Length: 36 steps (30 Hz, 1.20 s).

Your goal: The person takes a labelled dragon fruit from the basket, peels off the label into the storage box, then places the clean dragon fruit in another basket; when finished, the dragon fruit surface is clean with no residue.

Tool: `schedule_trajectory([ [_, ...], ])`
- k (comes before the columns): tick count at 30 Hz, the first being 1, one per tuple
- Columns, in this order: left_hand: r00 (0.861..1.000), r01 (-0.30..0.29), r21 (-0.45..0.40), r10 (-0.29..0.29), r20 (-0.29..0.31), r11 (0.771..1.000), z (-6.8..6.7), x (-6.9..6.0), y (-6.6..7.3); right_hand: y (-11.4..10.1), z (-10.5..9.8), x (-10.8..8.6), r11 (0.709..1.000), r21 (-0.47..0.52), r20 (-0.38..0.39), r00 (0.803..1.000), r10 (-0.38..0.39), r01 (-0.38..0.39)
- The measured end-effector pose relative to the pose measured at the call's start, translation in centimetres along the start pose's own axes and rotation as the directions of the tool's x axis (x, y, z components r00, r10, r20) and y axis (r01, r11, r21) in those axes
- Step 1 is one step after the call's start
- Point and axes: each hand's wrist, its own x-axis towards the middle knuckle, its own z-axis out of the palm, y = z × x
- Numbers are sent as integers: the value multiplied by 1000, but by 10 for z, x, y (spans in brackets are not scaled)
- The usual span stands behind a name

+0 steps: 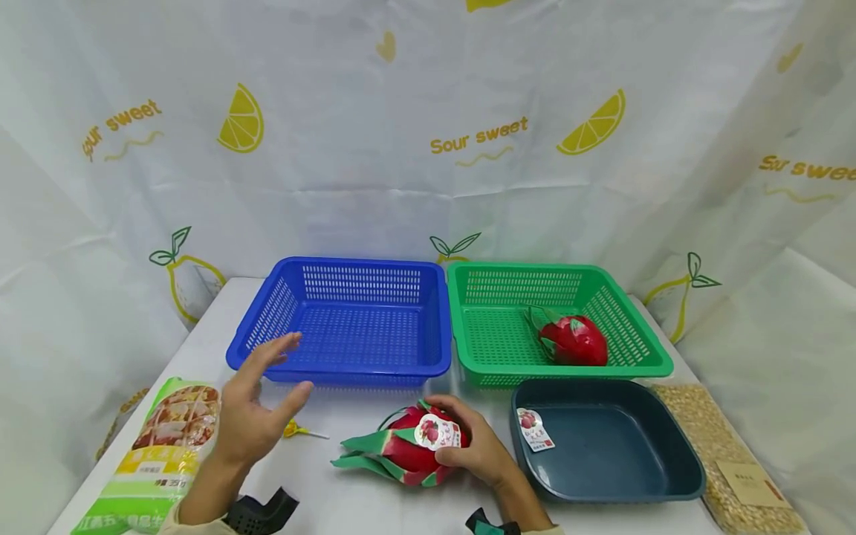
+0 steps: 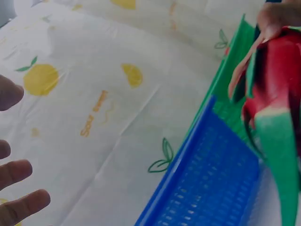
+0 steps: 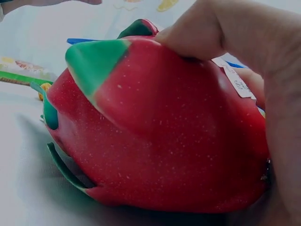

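Note:
A red dragon fruit (image 1: 409,453) with green leaf tips is gripped in my right hand (image 1: 478,443), thumb at the front and fingers over the far side. Its leaves point left, and a white round label shows on top. In the right wrist view the dragon fruit (image 3: 174,132) fills most of the picture, close above the white table. My left hand (image 1: 250,412) is raised over the table with fingers spread and nothing in it. A second dragon fruit (image 1: 576,340) lies in the green basket (image 1: 508,369).
A blue basket (image 1: 348,371) stands at the back beside the green one. A dark plastic tub (image 1: 608,446) at right holds a fruit label (image 1: 535,429). Left are a green food bag (image 1: 150,461) and a yellow lollipop (image 1: 294,429). A grain pack (image 1: 725,453) lies far right.

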Motion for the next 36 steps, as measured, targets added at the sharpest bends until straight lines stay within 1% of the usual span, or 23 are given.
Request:
schedule_trajectory([
  [2, 998, -12, -60, 16, 58, 998, 10, -7, 2, 0, 0, 0, 1000, -3, 0, 1000, 7, -7],
  [4, 992, -10, -107, 23, 121, 994, 21, -15, 1, 0, 0, -1, 1000, -10, -1, 1000, 13, -13],
  [5, 988, -3, -115, 21, 154, 993, 26, -19, 1, 0, 0, -1, 1000, -14, -3, 1000, 17, -17],
  [7, 974, 30, -140, 3, 228, 990, 35, -27, 2, 0, 0, 0, 1000, -17, -5, 1000, 20, -20],
  [10, 945, 91, -137, -42, 324, 986, 45, -36, 3, 0, 0, 0, 1000, -7, 0, 1000, 21, -21],
  [13, 914, 154, -116, -97, 393, 981, 54, -43, 4, 1, 0, 0, 1000, 9, 8, 1000, 18, -19],
  [17, 877, 208, -80, -150, 456, 975, 63, -50, 5, 1, -1, 0, 1000, 18, 11, 1000, 17, -17],
  [21, 843, 242, -23, -199, 500, 970, 72, -57, 6, 1, -1, 1, 1000, 15, 10, 1000, 19, -19],
  [24, 806, 274, 40, -252, 535, 961, 78, -61, 6, 1, -1, 1, 1000, 8, 9, 1000, 21, -21],
  [26, 777, 290, 79, -283, 562, 954, 81, -62, 6, 1, -1, 1, 1000, -2, 5, 1000, 23, -23],
  [28, 751, 283, 115, -294, 591, 952, 85, -64, 5, 0, -1, 1, 1000, -11, 0, 1000, 23, -23],
  [29, 742, 266, 133, -291, 604, 955, 86, -65, 4, 1, -1, 1, 1000, -17, -2, 1000, 22, -22],
  [31, 732, 212, 169, -271, 625, 962, 89, -66, 2, 1, -1, 1, 1000, -19, -1, 1000, 19, -19],
  [32, 729, 178, 192, -261, 634, 965, 91, -67, 1, 1, -1, 0, 1000, -16, 1, 1000, 17, -17],
  [33, 729, 147, 210, -249, 638, 967, 92, -68, 0, 1, -1, 0, 1000, -14, 3, 1000, 13, -13],
  [36, 739, 71, 254, -222, 636, 964, 95, -69, -1, 0, -2, 0, 1000, 5, 21, 1000, -14, 13],
])
